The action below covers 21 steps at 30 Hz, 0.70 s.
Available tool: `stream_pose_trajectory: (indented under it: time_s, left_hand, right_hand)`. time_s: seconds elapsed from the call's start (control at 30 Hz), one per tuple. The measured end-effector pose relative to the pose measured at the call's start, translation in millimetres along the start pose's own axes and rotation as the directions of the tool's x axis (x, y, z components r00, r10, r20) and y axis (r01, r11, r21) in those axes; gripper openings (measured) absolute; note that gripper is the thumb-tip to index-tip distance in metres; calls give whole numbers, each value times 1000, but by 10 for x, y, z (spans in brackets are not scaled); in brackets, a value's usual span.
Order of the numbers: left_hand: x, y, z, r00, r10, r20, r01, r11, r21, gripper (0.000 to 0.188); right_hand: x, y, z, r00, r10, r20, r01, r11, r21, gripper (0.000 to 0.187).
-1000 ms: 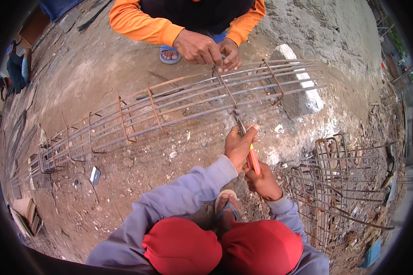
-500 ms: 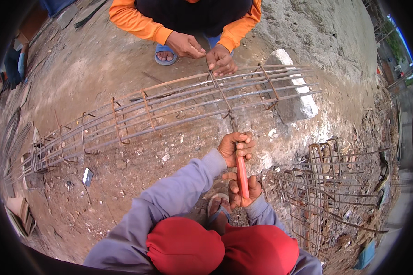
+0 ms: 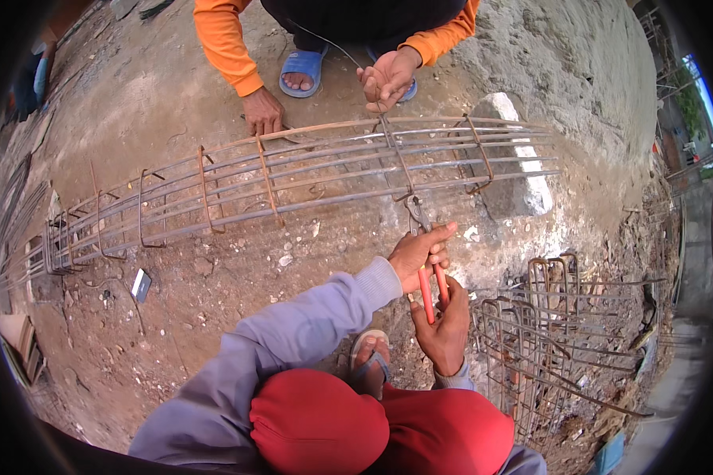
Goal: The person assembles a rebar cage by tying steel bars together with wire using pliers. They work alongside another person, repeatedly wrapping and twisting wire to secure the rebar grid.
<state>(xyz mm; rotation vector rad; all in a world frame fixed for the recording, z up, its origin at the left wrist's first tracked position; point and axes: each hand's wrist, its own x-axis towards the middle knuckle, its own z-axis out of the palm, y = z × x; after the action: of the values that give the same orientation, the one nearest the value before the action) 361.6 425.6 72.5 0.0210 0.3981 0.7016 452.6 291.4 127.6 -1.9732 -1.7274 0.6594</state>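
Both hands (image 3: 445, 336) grasping red-handled pincers (image 3: 426, 297) | handles partly hidden | tips near rebar cage (image 3: 269, 186), contact unclear

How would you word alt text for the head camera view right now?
A person's left hand and right hand hold red-handled pliers at the near edge of a long rebar cage. An orange-sleeved co-worker is opposite; more bent rebar lies at lower right.

0 legible txt or nos.
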Motion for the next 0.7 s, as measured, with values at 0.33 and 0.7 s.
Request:
stream_pose_trajectory:
  time_s: [0.33, 0.7]
  left_hand:
    - [-139, -79, -87, 855, 438, -276, -276, 837, 472, 64]
    - [-271, 97, 367, 980, 159, -116, -94, 898, 431, 48]
  right_hand:
    - [113, 197, 78, 868, 241, 434, -476, 653, 590, 39]
    - [173, 218, -186, 861, -64, 505, -488, 177, 855, 48]
